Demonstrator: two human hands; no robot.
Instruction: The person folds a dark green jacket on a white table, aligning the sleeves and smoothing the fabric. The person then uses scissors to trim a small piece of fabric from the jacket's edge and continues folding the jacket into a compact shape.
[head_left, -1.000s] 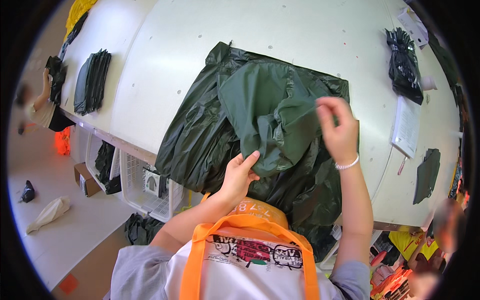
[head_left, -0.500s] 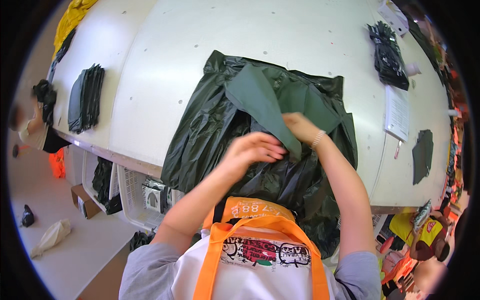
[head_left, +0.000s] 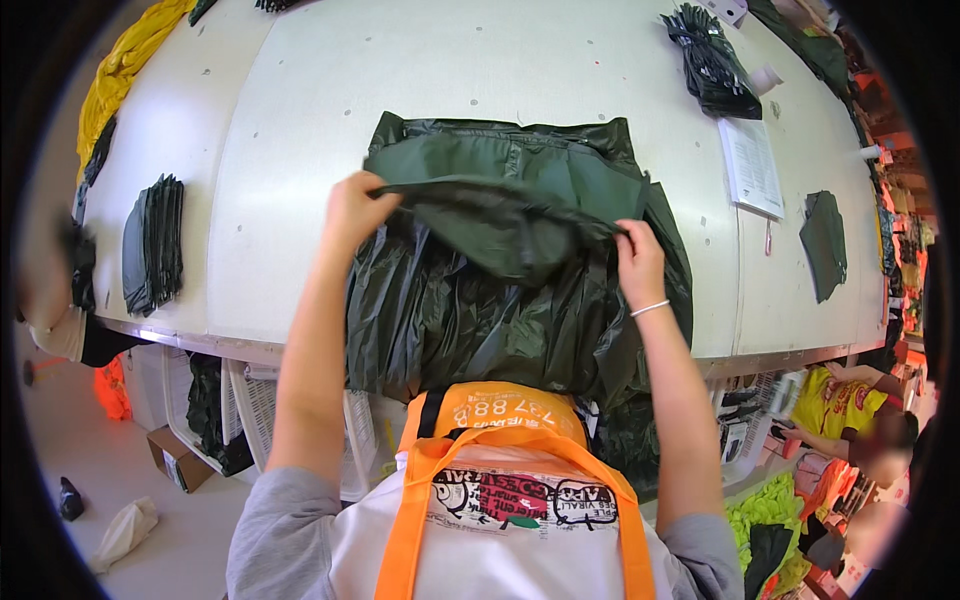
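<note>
Dark green raincoat (head_left: 500, 290) spread on white table (head_left: 290, 170), upper fold lifted, long axis crosswise between left hand (head_left: 355, 208) and right hand (head_left: 640, 262), both apparently pinching its edge, equally near.

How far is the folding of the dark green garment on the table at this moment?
Done: the garment lies spread on the white table, its top part flat, and stacks of folded dark pieces lie at the left. In hand: the left hand and right hand each pinch a corner of a raised flap. Left: the flap is not laid down, and the lower part hangs crumpled over the table edge.
</note>
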